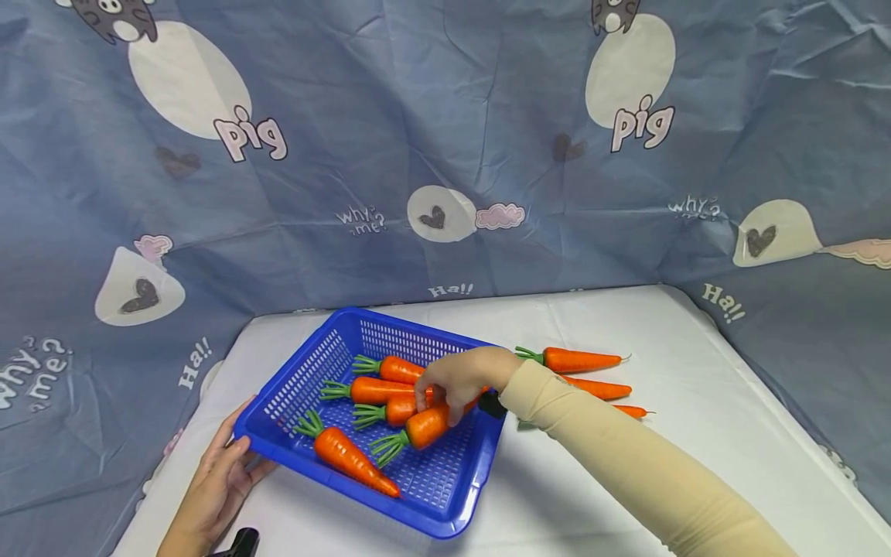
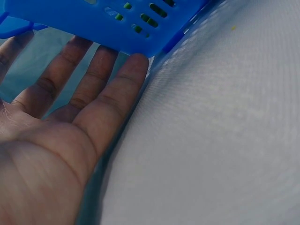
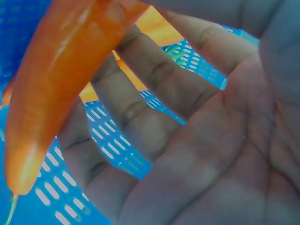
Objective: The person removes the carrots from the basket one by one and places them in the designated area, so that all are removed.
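My right hand [image 1: 459,377] reaches into the blue plastic basket [image 1: 425,528] and holds an orange carrot [image 1: 428,427] with a green top. In the right wrist view this carrot [image 3: 61,89] runs along the fingertips, its thin tip pointing down. My left hand [image 1: 221,472] is at the basket's left corner, fingers [image 2: 112,101] nearly straight and touching the outer wall in the left wrist view. Inside the basket, one carrot [image 1: 351,459] lies apart near the front wall. Several others, such as the carrot [image 1: 376,389] in the middle, lie close together, partly covered by the right hand.
To the right of the basket, carrots [image 1: 581,359] lie on the white table [image 1: 592,503], partly behind the right forearm [image 1: 626,456]. A blue printed cloth [image 1: 362,93] hangs behind the table and down its sides.
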### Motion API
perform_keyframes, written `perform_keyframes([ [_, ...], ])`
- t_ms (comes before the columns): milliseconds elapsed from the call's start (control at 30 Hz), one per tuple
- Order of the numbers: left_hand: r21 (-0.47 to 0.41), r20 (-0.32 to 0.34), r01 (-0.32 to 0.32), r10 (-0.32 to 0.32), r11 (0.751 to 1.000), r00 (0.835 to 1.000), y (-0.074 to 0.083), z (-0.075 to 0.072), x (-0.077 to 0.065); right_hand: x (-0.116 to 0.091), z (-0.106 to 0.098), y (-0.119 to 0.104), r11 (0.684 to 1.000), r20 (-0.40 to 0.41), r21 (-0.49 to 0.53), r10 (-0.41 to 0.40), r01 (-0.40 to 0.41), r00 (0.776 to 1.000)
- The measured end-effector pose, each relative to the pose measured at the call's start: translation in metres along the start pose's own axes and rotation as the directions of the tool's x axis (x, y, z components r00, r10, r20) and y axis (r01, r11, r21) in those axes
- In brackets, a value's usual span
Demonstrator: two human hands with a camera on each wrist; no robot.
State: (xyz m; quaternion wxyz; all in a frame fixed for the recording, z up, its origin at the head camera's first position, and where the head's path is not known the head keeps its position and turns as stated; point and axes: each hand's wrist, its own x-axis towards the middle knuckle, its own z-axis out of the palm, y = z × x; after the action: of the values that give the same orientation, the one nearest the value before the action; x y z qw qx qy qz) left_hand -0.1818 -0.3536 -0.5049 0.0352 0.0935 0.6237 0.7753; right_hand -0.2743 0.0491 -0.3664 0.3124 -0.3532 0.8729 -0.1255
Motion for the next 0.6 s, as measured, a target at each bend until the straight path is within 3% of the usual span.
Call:
perform_keyframes([
  [600, 0.005, -0.011, 0.008, -0.008, 1.000, 1.000, 0.000, 0.001, 0.000, -0.021, -0.009, -0.006, 0.989, -0.073, 0.085, -0.116, 0.122, 0.991],
])
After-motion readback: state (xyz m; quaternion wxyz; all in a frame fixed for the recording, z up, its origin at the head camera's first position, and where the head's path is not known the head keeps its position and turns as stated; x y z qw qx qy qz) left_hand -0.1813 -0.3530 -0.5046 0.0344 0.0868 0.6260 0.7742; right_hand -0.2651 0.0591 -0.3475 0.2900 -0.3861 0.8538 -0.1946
